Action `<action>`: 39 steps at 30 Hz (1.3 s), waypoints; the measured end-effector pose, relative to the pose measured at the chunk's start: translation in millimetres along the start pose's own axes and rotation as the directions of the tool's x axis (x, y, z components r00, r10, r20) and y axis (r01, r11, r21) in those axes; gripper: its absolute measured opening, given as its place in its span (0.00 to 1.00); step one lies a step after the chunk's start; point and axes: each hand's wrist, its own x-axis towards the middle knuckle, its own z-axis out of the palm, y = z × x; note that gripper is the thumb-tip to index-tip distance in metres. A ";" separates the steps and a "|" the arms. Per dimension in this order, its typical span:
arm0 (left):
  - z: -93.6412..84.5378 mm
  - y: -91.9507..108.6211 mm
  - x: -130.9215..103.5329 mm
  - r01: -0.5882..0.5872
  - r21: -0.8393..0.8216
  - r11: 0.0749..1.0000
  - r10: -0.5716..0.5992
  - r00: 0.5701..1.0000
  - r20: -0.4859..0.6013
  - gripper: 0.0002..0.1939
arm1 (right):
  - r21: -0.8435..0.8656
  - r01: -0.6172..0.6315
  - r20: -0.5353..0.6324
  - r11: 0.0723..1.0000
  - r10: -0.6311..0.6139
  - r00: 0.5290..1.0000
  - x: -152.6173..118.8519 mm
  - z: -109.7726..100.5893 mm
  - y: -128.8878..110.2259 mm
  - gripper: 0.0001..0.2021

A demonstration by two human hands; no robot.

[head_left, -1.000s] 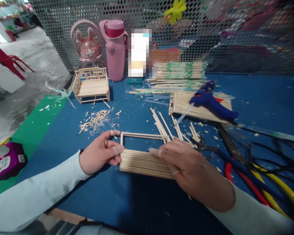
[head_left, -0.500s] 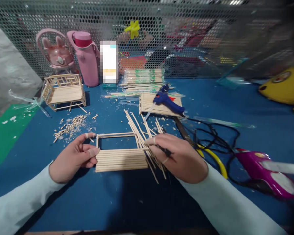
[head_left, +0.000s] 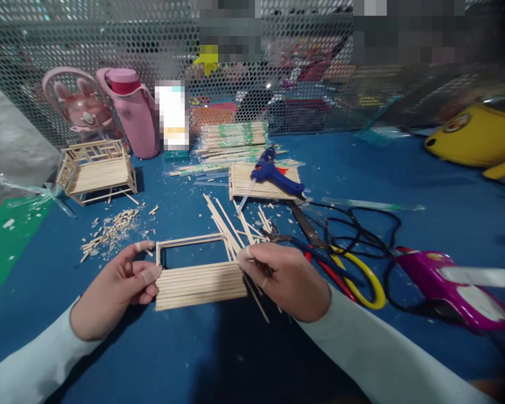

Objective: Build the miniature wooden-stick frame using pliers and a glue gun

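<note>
A small frame of thin wooden sticks (head_left: 200,285) stands on the blue table, its near part a row of sticks side by side and its far part an open rectangle. My left hand (head_left: 118,286) is closed on the frame's left end, thumb at the corner of the row. At the right end of the row's farthest stick, my right hand (head_left: 288,278) pinches with thumb and forefinger; the fingertips cover that stick's end. Loose sticks (head_left: 225,221) lie behind and under the right hand. Pliers (head_left: 307,247) with red and blue handles lie beside it, partly hidden.
Scissors (head_left: 372,286) with yellow handles and a purple tool (head_left: 450,286) with a black cord lie right. A blue glue gun (head_left: 278,177) rests on a stick panel (head_left: 239,188). Cut bits (head_left: 115,227), a small stick bench (head_left: 99,174) and a pink bottle (head_left: 137,120) stand left.
The view has shifted, moving most things left in the picture. My right fingertips have come onto the stick's end, and the pliers beside that hand are now uncovered. My left hand keeps its hold.
</note>
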 end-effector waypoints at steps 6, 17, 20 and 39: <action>1.9 1.9 -0.1 0.007 -0.018 1.000 -0.007 1.000 -0.013 0.39 | -0.031 -0.016 -0.001 0.999 0.016 1.000 -1.2 2.3 -1.2 0.09; -9.2 0.3 6.2 0.068 -0.083 0.994 -0.064 0.997 0.047 0.30 | -0.021 0.079 0.005 0.997 -0.079 0.997 6.4 2.5 6.2 0.09; -7.5 -1.2 5.6 0.051 -0.065 0.997 -0.049 0.998 0.038 0.32 | -0.014 0.077 0.001 0.997 -0.077 0.997 6.7 2.4 7.2 0.08; 2.9 -2.0 -3.4 -0.021 -0.018 1.000 0.021 0.999 -0.044 0.42 | 0.004 -0.052 0.035 0.999 0.052 0.998 0.9 -3.2 -1.9 0.07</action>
